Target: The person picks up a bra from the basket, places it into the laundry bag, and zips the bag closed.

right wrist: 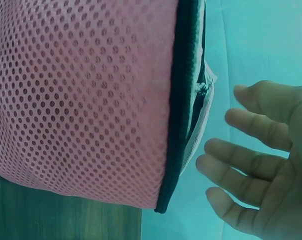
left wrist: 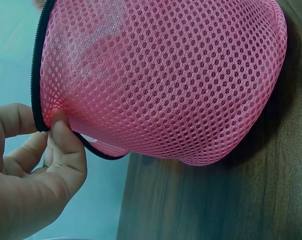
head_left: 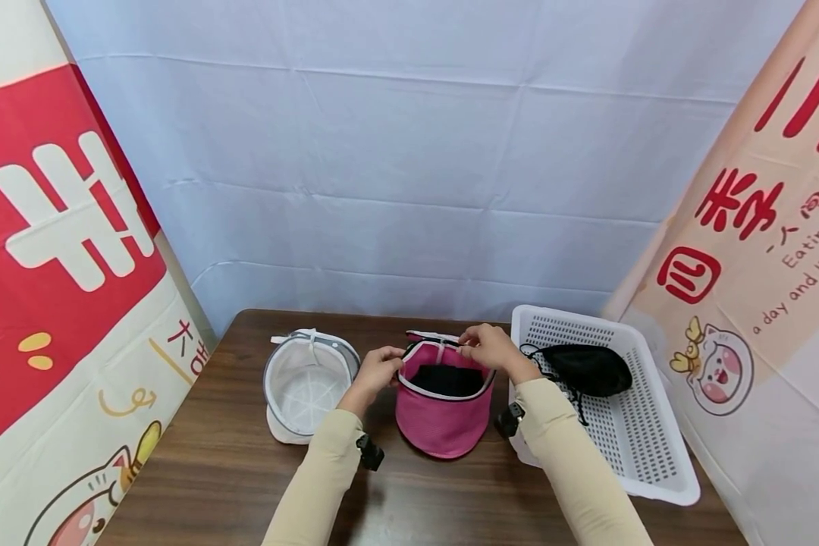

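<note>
A pink mesh laundry bag (head_left: pixel 444 425) stands on the table with its round top unzipped. Folded black cloth (head_left: pixel 447 381) lies inside it, below the rim. My left hand (head_left: pixel 381 371) pinches the left side of the rim between thumb and fingertips; in the left wrist view the black zipper edge (left wrist: pixel 37 75) runs into that pinch. At the right back of the rim is my right hand (head_left: pixel 494 350). Its fingers (right wrist: pixel 241 152) are loosely spread beside the zipper edge in the right wrist view, holding nothing.
On the left stands an open white mesh laundry bag (head_left: pixel 276 394). A white plastic basket (head_left: pixel 669 425) sits at the right, holding a black bundle (head_left: pixel 590 369) with thin cords. Behind the brown table (head_left: pixel 205 470) hangs a pale cloth (head_left: pixel 409 174), with printed cloths on both sides.
</note>
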A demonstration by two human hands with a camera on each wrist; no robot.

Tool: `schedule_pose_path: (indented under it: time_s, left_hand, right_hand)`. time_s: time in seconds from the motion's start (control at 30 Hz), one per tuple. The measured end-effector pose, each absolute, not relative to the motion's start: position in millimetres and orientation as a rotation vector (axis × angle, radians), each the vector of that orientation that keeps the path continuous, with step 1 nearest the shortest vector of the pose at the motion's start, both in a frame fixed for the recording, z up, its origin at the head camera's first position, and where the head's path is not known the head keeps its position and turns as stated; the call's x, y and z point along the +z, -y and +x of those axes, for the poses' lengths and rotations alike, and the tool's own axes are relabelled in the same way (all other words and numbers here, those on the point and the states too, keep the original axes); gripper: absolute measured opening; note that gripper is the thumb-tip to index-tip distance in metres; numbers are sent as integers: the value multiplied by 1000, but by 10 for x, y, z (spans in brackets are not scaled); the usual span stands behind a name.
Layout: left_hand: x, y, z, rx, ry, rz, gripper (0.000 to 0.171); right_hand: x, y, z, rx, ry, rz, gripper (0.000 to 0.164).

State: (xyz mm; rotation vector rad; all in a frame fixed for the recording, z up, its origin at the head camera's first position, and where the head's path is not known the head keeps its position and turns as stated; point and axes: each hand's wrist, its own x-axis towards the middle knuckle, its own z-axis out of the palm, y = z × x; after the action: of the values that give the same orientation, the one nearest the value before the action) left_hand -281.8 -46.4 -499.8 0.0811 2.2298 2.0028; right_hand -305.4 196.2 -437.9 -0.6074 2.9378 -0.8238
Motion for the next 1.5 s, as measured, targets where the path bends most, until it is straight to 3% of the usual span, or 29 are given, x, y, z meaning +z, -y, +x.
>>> schedule_pose_path:
  time_s: [0.6,0.77,0.97,1.5]
  left_hand:
    - [-4978,521,-2797,2009,-2214,102,30]
    - [-4800,526,-2669,1991,-2229,114,30]
    - [-5023,529,-2791,2016,-2208,57,29]
    - [-5039,501,-2801,2046,-2180,67,30]
  right_hand:
    - [-4527,-2096,-3278,-1209,-2805,-388,26]
    - [-4563,-2102,-3310,-1223,-2781,-320,25]
    - [-4643,-2068,-3355,-1216,-2759,-159,23]
    - [-4747,-2104,-3401,-1185,-2706,112,31]
